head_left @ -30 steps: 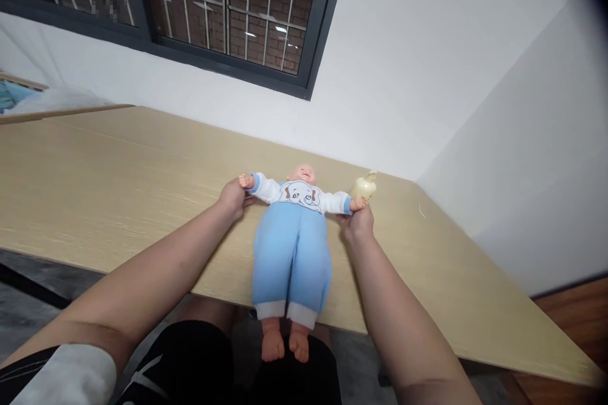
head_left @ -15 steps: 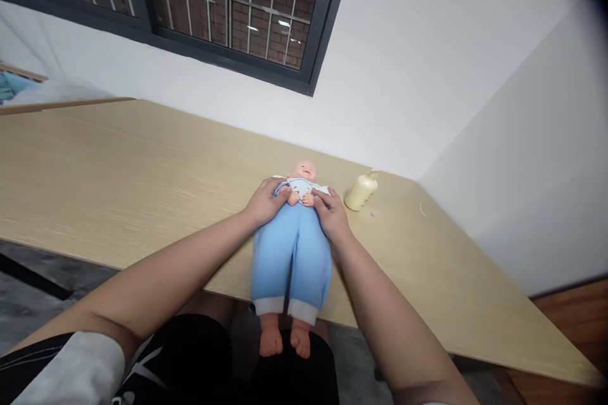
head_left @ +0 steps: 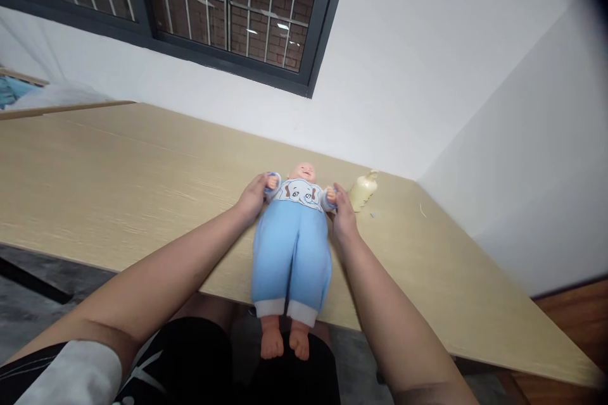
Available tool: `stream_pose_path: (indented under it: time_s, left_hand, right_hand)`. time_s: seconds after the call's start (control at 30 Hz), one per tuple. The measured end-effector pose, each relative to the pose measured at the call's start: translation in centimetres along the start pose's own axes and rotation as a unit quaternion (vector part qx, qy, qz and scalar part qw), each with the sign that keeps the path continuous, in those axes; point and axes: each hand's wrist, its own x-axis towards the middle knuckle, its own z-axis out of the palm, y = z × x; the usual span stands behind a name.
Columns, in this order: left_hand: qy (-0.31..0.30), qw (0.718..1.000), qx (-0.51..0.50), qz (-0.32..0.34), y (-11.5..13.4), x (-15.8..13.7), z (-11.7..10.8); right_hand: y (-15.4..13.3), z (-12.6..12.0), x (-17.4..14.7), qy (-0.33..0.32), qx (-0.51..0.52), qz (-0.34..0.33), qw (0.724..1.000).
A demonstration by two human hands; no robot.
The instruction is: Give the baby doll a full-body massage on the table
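Note:
A baby doll in light blue trousers and a top with an elephant face lies on its back, its feet hanging past the table's near edge. My left hand is closed on the doll's arm at the left, near its cuff. On the other side my right hand grips the other arm by the sleeve, fingertips beside the doll's small fist. Both doll arms are spread out to the sides, leaving the elephant print uncovered. The undersides of my fingers are partly hidden.
A pale yellow bottle stands just beyond my right hand on the wooden table. Small scraps lie near it. The wall and a barred window rise behind the table. My legs are under its front edge.
The doll's arms have moved from together over its belly out to both sides, with my hands moving apart along with them. The elephant print has come into full view.

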Motion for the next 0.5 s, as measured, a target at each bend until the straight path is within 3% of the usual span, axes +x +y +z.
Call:
stream_pose_path:
  time_s: [0.07, 0.13, 0.17, 0.23, 0.4, 0.5]
  left_hand:
    - [0.037, 0.985, -0.136, -0.101, -0.1, 0.6, -0.9]
    - [0.063, 0.933, -0.286, -0.209, -0.3, 1.2, -2.0]
    - [0.065, 0.908, -0.336, -0.242, -0.3, 1.4, -2.4]
    - [0.059, 0.89, -0.369, -0.261, -0.4, 1.7, -2.9]
    - [0.089, 0.933, -0.268, -0.224, -0.3, 1.1, -1.1]
    - [0.052, 0.956, -0.224, -0.184, -0.3, 0.3, 0.7]
  right_hand:
    - [-0.3, -0.7, 0.5, 0.05, 0.107, 0.071, 0.99]
    - [-0.6, -1.6, 1.1, 0.061, 0.184, 0.128, 0.973]
    - [-0.7, -2.1, 1.3, 0.055, 0.211, 0.152, 0.964]
    - [-0.7, -2.7, 1.6, 0.044, 0.239, 0.184, 0.953]
    - [0.2, -1.9, 1.4, 0.038, 0.178, 0.139, 0.973]
    - [1.0, -0.5, 0.6, -0.016, 0.095, 0.072, 0.993]
